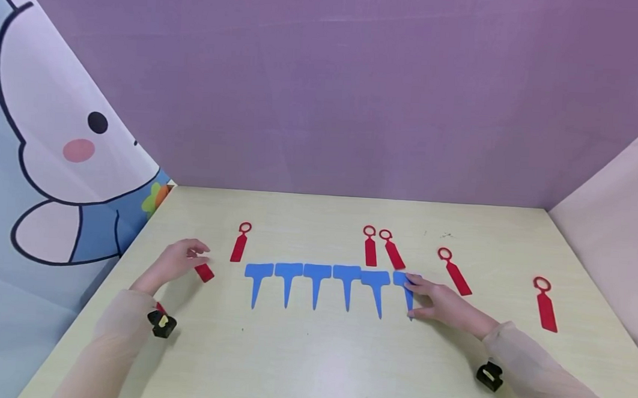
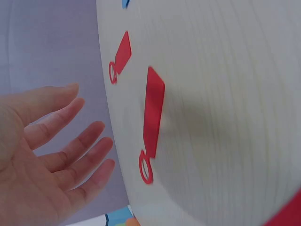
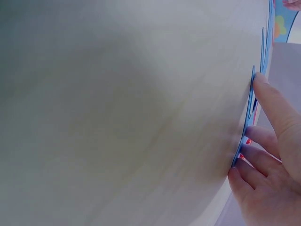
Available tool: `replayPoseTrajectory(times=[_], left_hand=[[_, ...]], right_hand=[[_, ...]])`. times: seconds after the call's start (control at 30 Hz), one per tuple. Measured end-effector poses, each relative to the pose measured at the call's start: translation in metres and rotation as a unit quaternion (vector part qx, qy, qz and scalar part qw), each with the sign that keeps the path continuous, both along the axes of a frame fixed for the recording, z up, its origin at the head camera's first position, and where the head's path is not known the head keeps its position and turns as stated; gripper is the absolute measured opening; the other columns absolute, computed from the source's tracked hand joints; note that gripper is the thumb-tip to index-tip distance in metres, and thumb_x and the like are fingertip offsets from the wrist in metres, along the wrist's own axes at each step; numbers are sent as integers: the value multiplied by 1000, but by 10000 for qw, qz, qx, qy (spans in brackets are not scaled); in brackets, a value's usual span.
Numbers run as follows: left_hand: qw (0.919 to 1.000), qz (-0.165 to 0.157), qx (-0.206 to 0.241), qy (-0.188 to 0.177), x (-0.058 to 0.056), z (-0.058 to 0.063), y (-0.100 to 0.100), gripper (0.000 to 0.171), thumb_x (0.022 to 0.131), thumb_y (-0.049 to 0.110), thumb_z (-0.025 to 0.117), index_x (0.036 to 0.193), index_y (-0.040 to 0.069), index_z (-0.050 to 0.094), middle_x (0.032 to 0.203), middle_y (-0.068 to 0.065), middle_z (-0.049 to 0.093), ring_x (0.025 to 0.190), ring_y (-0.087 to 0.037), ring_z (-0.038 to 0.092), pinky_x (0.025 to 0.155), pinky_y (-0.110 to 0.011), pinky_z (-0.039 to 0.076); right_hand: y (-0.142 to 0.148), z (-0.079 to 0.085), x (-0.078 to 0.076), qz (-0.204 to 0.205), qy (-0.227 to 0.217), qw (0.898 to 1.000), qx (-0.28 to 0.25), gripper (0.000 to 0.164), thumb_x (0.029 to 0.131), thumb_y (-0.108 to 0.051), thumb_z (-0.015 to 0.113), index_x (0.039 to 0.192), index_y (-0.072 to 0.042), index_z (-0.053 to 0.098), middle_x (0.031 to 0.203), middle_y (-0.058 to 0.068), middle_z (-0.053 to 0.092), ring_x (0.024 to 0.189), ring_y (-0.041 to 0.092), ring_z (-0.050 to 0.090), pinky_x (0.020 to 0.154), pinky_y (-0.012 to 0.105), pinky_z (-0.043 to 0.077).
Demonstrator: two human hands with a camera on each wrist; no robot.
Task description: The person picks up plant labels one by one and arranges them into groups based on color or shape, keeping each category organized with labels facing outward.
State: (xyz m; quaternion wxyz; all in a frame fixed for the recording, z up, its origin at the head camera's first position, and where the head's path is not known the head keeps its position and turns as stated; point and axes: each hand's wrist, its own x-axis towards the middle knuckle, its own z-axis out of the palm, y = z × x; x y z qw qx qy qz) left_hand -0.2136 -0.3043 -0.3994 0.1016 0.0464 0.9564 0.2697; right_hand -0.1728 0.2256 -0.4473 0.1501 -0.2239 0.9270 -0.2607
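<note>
My left hand (image 1: 176, 261) hovers over a red ring-topped tag (image 1: 204, 272), its fingers relaxed and holding nothing. The left wrist view shows that red tag (image 2: 154, 113) lying whole on the table, apart from the fingers. My right hand (image 1: 443, 306) touches the rightmost blue T-shaped plant label (image 1: 399, 278), which lies at the end of a row of several similar labels (image 1: 317, 272). In the right wrist view, the thumb meets one end of this blue label (image 3: 248, 108) and the fingertips meet the other; the fingers are nearly straight.
Red ring-topped tags lie beyond the row, including one at the left (image 1: 239, 248) and two close together (image 1: 370, 251). Others lie right of the row (image 1: 458, 279) and at the far right (image 1: 547, 312). A red piece (image 1: 160, 308) shows beside my left wrist. A purple wall (image 1: 324, 103) borders the table.
</note>
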Motion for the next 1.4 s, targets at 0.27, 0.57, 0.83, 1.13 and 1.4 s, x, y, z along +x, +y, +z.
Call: replayPoseTrajectory(times=[0.27,0.57,0.83,1.13,1.4], left_hand=[[9999,56,90,43,10,5,-17,32,86,15,57,111,-4,55,105,-22,55,94,-34,51,76,-43,48],[9997,60,14,233,24,9,-30,31,84,12,57,109,-7,55,107,-26,54,94,-37,50,78,-47,46],[9997,103,-48,195,32,5,-42,31,84,13,58,107,-8,55,104,-27,55,92,-37,52,76,-46,48],[9997,183,-128,-83,41,2,-56,36,85,18,58,109,-8,53,105,-27,54,91,-37,50,72,-43,49],[9982,343,-159,-460,49,-1,-67,42,85,22,58,113,-8,50,109,-27,51,94,-38,49,71,-43,50]], right_hand=[[0,0,0,31,27,10000,-20,70,72,-29,71,129,0,43,138,20,33,124,41,28,93,45,37],[0,0,1,-2,31,10000,-5,70,72,-29,71,129,0,43,138,19,33,125,40,28,93,45,37],[0,0,1,-15,43,10000,17,69,72,-30,71,128,0,44,138,19,33,125,41,28,93,45,37],[1,-3,0,41,99,9999,-9,69,72,-31,71,128,0,44,138,19,33,124,40,29,92,43,38],[2,-3,1,92,159,9998,-58,69,72,-30,71,127,1,44,138,19,33,124,40,31,92,42,39]])
